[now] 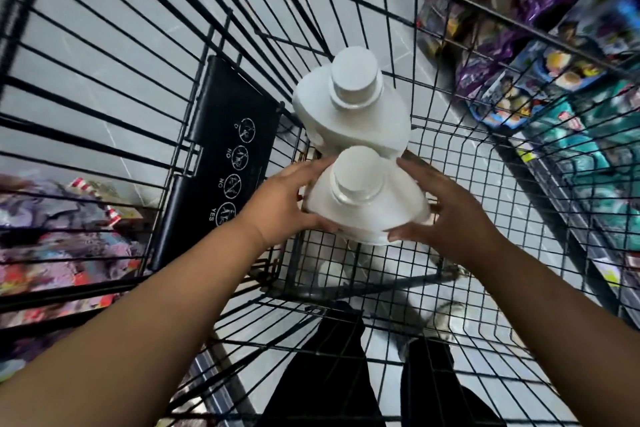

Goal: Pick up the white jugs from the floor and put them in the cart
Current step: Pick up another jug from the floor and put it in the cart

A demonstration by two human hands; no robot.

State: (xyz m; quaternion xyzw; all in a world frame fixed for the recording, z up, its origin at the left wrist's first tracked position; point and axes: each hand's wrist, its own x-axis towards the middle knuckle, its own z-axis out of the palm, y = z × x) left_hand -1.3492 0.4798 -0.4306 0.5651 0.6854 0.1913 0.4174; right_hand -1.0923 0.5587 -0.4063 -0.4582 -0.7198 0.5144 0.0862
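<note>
I look straight down into a black wire cart (460,184). Two white jugs with wide round caps stand upright inside it, touching each other. The far jug (353,104) stands free. The near jug (367,204) is held between both hands: my left hand (287,201) presses its left side and my right hand (446,215) wraps its right side and front edge. A third white cap (330,272) shows blurred through the wire below the near jug; I cannot tell whether it is in the cart or on the floor.
A black child-seat flap (225,156) with white warning icons hangs on the cart's left wall. Shelves of colourful packaged goods (571,73) run along the right, and more goods (59,236) lie at the left. Grey floor tiles show through the wire. My dark trouser legs (332,374) are below.
</note>
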